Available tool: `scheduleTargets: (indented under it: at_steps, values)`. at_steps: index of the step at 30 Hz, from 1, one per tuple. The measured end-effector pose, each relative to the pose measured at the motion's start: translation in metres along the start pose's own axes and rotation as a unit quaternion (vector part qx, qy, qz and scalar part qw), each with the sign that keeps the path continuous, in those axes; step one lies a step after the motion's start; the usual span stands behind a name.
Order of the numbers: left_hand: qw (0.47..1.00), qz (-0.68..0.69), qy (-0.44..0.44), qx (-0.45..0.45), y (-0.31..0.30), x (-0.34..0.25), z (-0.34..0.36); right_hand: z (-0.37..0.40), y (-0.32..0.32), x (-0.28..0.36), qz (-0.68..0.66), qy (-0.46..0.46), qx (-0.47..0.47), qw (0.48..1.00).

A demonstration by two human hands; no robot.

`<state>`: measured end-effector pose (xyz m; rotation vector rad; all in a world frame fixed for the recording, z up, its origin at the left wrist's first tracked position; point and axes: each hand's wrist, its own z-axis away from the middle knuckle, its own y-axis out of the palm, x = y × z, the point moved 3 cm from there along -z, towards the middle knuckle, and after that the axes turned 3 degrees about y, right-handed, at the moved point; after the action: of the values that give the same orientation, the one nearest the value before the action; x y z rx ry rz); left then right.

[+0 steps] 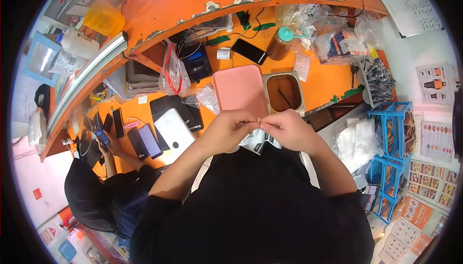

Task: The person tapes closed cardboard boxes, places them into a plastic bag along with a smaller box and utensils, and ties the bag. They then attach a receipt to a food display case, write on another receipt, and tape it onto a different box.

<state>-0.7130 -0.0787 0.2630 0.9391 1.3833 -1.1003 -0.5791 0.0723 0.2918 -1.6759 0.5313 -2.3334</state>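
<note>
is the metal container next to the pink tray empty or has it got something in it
Not empty: brown contents show inside the metal container, with a dark utensil resting in them.

The smooth pink plastic tray [239,88] is seen with a matt finish, set on the painted orange worktop [313,86], whose edge is chipped and rough. Beside it, a rectangular metal container [300,84] is shown with a shiny rim, and a glossy black-screened phone [249,51] and thin, crinkled clear plastic bags [340,44] can be seen.
</note>
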Motion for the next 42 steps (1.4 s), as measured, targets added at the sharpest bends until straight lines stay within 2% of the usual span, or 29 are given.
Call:
scheduleTargets:
  at_steps: [1,3,4,7,9,10,11,13,15,17,20,21,22,23,24,25,26,27,28,29,30,32,34,35,36,37,39,40,42]
  values:
    - [1.0,-0.001,0.001,0.002,0.001,-0.002,-0.001,-0.001,-0.001,0.003,-0.014,0.001,-0.015,1.0]
    - [0.986,0.131,-0.091,-0.052,0.001,0.002,-0.001,-0.003,0.001,0.005,-0.028,0.001,-0.032,0.999]
    - [0.977,0.173,-0.098,-0.072,0.002,0.006,-0.002,-0.003,0.004,0.003,-0.061,-0.002,-0.067,0.996]
    - [0.986,0.125,-0.024,-0.104,0.008,0.016,-0.004,-0.006,0.004,0.002,-0.109,0.012,-0.099,0.989]
    - [0.991,0.098,-0.053,-0.077,-0.002,0.026,0.003,-0.005,0.0,-0.001,-0.061,0.029,-0.042,0.997]
    - [0.991,-0.091,-0.006,-0.095,-0.017,0.022,0.004,-0.004,-0.003,-0.004,-0.061,0.029,-0.043,0.997]
    - [0.954,-0.275,0.042,-0.109,-0.031,0.015,0.004,-0.002,-0.011,-0.01,-0.047,0.036,-0.099,0.993]
    - [0.897,-0.396,-0.129,-0.149,-0.075,0.008,0.0,0.002,-0.026,-0.014,-0.033,0.04,-0.157,0.986]
    - [0.907,-0.375,-0.121,-0.149,-0.084,0.0,0.005,0.005,-0.037,-0.015,-0.08,0.093,-0.13,0.984]
    - [0.978,-0.203,-0.048,-0.008,-0.061,-0.003,0.007,0.004,-0.033,-0.007,-0.047,0.047,-0.127,0.99]
    - [0.993,0.049,-0.075,0.076,-0.02,0.002,-0.003,-0.008,-0.006,0.011,-0.018,-0.072,-0.083,0.994]
    - [0.984,0.097,-0.107,0.1,-0.017,0.004,-0.008,-0.011,-0.001,0.014,-0.145,0.015,-0.025,0.989]
    - [0.987,0.129,-0.07,0.061,-0.02,0.0,-0.012,-0.012,-0.001,0.012,-0.205,0.021,-0.016,0.978]
    - [0.98,0.177,-0.091,0.026,-0.029,-0.005,-0.01,-0.011,0.0,0.009,-0.265,0.03,-0.007,0.964]
    - [0.99,0.124,-0.073,-0.001,-0.044,0.002,-0.012,-0.009,-0.004,0.001,-0.265,0.033,-0.008,0.964]
    - [0.995,0.072,-0.055,-0.031,-0.064,0.013,-0.014,-0.006,-0.007,-0.011,-0.218,0.052,0.069,0.972]
    - [0.993,0.061,-0.076,-0.065,-0.086,0.034,-0.015,-0.001,-0.009,-0.02,-0.168,0.07,0.148,0.972]
    - [0.989,0.048,-0.097,-0.099,-0.107,0.049,-0.014,0.002,-0.013,-0.025,-0.166,0.07,0.151,0.972]
    - [0.963,-0.178,-0.14,-0.145,-0.125,0.041,-0.009,0.004,-0.016,-0.032,-0.088,0.099,0.168,0.977]
    - [0.883,-0.395,-0.175,-0.182,-0.138,0.028,-0.008,0.005,-0.017,-0.036,-0.011,0.126,0.181,0.975]
    - [0.883,-0.397,-0.173,-0.181,-0.136,0.028,-0.008,0.004,-0.016,-0.035,-0.012,0.126,0.178,0.976]
    - [0.757,-0.559,-0.223,-0.255,-0.124,0.025,-0.001,0.001,-0.016,-0.032,0.019,0.147,0.095,0.984]
    - [0.82,-0.52,-0.101,-0.216,-0.088,0.034,0.0,-0.005,-0.014,-0.029,0.043,0.133,0.028,0.99]
    - [0.892,-0.409,-0.045,-0.186,-0.055,-0.003,-0.004,-0.007,-0.011,-0.027,0.041,0.134,0.03,0.99]
    - [0.934,-0.345,-0.003,-0.09,-0.032,-0.031,-0.007,-0.011,-0.009,-0.02,0.017,0.098,0.028,0.995]
    - [0.965,-0.261,-0.012,-0.01,-0.017,-0.022,-0.007,-0.014,-0.01,-0.012,-0.007,0.06,0.026,0.998]
    - [0.973,-0.224,-0.035,0.041,-0.02,-0.022,-0.015,-0.016,-0.016,-0.001,-0.004,0.085,0.068,0.994]
    - [0.973,-0.224,-0.034,0.039,-0.03,-0.017,-0.018,-0.015,-0.021,0.001,0.002,0.075,0.069,0.995]
    - [0.986,-0.137,-0.077,-0.058,-0.066,0.007,-0.017,-0.01,-0.031,0.0,-0.015,0.064,0.054,0.996]
